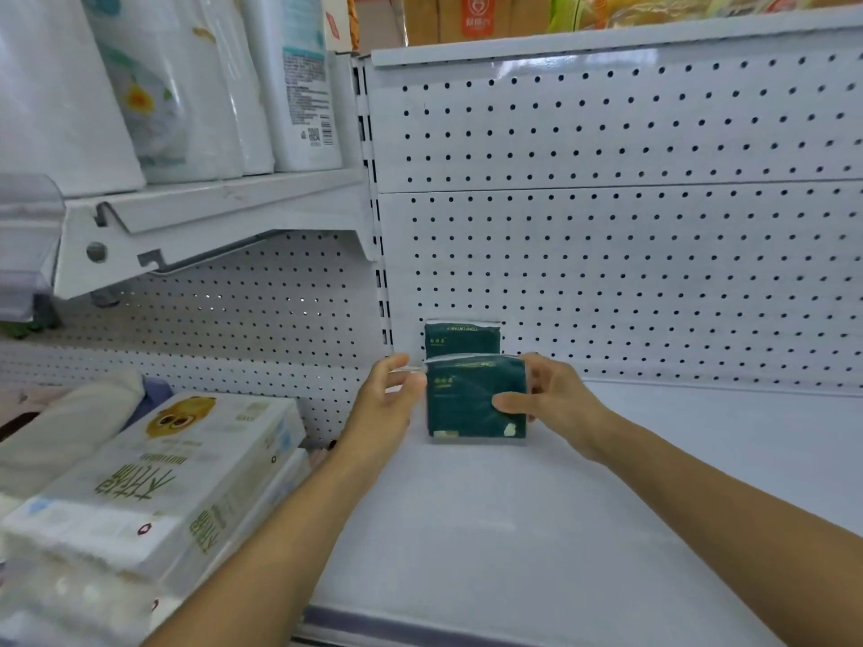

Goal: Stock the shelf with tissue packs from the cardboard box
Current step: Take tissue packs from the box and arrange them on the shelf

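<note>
My right hand (555, 403) grips a dark green tissue pack (471, 399) standing upright on the white shelf (513, 530), thumb (506, 403) across its front face and fingers curled around its right edge. My left hand (390, 403) sits just beside the pack's left edge, fingers loosely bent toward the clear plastic seam at the top corner; whether they actually pinch that seam or only brush it, I cannot tell. The two hands are apart, with the pack between them.

The held pack stands toward the back left corner of the shelf surface. Directly behind it, a second dark green tissue pack (462, 340) stands upright against the white pegboard back panel (630, 254), its top showing above the front one.

To the left, in the neighbouring bay, a large clear-wrapped bundle of white tissue packs with green lettering (154, 497) lies flat, with soft pale rolls (70, 422) behind it. Above that bay, an upper shelf on a metal bracket (140, 235) carries tall white wrapped paper goods (187, 86). At the top edge of the view, above my bay, sit a cardboard carton (471, 16) and yellowish bagged goods (654, 7).
</note>
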A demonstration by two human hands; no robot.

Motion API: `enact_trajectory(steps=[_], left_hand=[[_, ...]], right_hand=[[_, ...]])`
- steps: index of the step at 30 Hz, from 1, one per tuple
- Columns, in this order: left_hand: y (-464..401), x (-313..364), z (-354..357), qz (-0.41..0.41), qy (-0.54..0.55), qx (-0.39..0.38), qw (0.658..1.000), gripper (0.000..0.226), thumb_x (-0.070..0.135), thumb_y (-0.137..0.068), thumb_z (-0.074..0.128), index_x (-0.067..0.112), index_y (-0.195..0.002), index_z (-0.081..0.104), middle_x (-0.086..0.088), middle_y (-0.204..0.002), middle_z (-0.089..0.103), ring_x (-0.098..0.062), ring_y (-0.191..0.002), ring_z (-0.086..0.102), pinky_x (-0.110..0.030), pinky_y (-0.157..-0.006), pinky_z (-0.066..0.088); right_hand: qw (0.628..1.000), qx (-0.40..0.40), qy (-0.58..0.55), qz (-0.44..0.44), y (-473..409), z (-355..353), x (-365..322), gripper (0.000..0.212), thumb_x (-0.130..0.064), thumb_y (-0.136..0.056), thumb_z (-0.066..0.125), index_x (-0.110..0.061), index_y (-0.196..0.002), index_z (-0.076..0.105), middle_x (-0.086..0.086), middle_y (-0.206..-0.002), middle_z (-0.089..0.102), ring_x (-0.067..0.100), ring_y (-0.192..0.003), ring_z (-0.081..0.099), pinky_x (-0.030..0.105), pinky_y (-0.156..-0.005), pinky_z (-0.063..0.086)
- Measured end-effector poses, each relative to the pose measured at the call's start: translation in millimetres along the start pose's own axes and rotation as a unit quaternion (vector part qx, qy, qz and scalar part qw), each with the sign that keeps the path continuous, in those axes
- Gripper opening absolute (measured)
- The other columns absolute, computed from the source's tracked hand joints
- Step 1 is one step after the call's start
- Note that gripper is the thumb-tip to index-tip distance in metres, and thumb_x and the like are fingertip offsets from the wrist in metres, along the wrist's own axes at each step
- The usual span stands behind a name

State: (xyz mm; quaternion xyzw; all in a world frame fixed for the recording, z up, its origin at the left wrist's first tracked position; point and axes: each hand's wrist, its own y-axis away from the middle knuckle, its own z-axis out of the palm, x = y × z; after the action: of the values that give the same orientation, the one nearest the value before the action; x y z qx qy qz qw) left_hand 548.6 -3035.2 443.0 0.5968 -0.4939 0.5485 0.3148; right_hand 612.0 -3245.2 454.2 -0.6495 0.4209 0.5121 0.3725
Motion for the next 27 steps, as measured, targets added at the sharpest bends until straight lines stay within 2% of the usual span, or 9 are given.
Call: enact_trajectory(steps=[2,5,9,11,15,17,20,23,27], left_hand=[[-20,-4,9,0.01,-0.054,-0.005,0.999,0.045,0.03,-0.098,0.057,0.034,-0.139,0.04,0.004,-0.142,0.041,-0.016,-0.123,0.049,-0.035,-0.095,0.047],[-48,-10,24,0.005,-0.107,0.016,0.994,0.069,0.032,-0.093,0.065,0.03,-0.15,0.026,0.0,-0.153,0.029,-0.019,-0.137,0.036,-0.039,-0.108,0.039],[-83,-12,47,-0.007,-0.159,0.055,0.986,0.089,0.034,-0.087,0.072,0.018,-0.153,0.016,-0.005,-0.156,0.023,-0.023,-0.14,0.032,-0.04,-0.111,0.035],[-98,-13,54,-0.014,-0.17,0.066,0.983,0.093,0.035,-0.083,0.076,0.015,-0.152,0.017,-0.007,-0.154,0.026,-0.026,-0.139,0.032,-0.045,-0.112,0.035],[-113,-15,62,-0.009,-0.171,0.08,0.982,0.089,0.033,-0.078,0.081,0.014,-0.146,0.026,-0.008,-0.142,0.039,-0.027,-0.128,0.044,-0.046,-0.106,0.043],[-115,-15,65,-0.003,-0.171,0.09,0.981,0.084,0.031,-0.077,0.082,0.014,-0.142,0.031,-0.007,-0.138,0.042,-0.026,-0.124,0.047,-0.045,-0.103,0.046],[-116,-14,68,0.002,-0.172,0.102,0.98,0.08,0.028,-0.078,0.081,0.014,-0.141,0.034,-0.006,-0.138,0.043,-0.025,-0.123,0.048,-0.043,-0.103,0.046],[-114,-13,71,0.013,-0.174,0.108,0.979,0.077,0.025,-0.08,0.08,0.013,-0.141,0.034,-0.007,-0.137,0.042,-0.024,-0.122,0.047,-0.035,-0.101,0.044],[-114,-13,72,0.015,-0.171,0.108,0.979,0.077,0.026,-0.08,0.08,0.013,-0.141,0.034,-0.007,-0.136,0.042,-0.024,-0.122,0.048,-0.036,-0.103,0.044]], right_hand=[[0.998,0.056,0.013,0.004,-7,-28,7,0.032,0.005,-0.08,0.073,-0.006,-0.108,0.062,0.001,-0.092,0.071,0.011,-0.077,0.067,0.011,-0.053,0.047],[0.991,0.128,0.046,0.009,-22,-65,20,0.03,0.004,-0.081,0.072,-0.007,-0.107,0.061,0.002,-0.093,0.069,0.013,-0.079,0.065,0.012,-0.052,0.047],[0.983,0.166,0.08,0.002,-48,-87,35,0.029,0.0,-0.084,0.071,-0.011,-0.108,0.061,0.006,-0.102,0.069,0.026,-0.096,0.066,0.032,-0.073,0.056],[0.978,0.176,0.109,-0.008,-60,-87,38,0.029,-0.004,-0.085,0.071,-0.014,-0.11,0.06,0.006,-0.105,0.067,0.029,-0.098,0.064,0.036,-0.074,0.057],[0.962,0.229,0.145,-0.023,-69,-82,40,0.036,-0.011,-0.084,0.074,-0.014,-0.112,0.052,0.002,-0.101,0.062,0.02,-0.089,0.061,0.027,-0.066,0.049],[0.955,0.258,0.143,-0.02,-69,-79,42,0.04,-0.013,-0.082,0.077,-0.012,-0.11,0.048,-0.001,-0.095,0.058,0.017,-0.085,0.058,0.027,-0.068,0.048],[0.951,0.274,0.141,-0.018,-68,-76,46,0.037,-0.013,-0.081,0.077,-0.01,-0.106,0.05,-0.001,-0.093,0.059,0.018,-0.085,0.058,0.03,-0.072,0.048],[0.95,0.277,0.144,-0.024,-68,-76,47,0.034,-0.014,-0.082,0.076,-0.011,-0.105,0.051,-0.001,-0.093,0.06,0.016,-0.083,0.058,0.024,-0.065,0.045],[0.948,0.275,0.158,-0.019,-69,-76,49,0.034,-0.019,-0.084,0.075,-0.013,-0.107,0.05,0.003,-0.1,0.063,0.016,-0.084,0.061,0.035,-0.075,0.053]])
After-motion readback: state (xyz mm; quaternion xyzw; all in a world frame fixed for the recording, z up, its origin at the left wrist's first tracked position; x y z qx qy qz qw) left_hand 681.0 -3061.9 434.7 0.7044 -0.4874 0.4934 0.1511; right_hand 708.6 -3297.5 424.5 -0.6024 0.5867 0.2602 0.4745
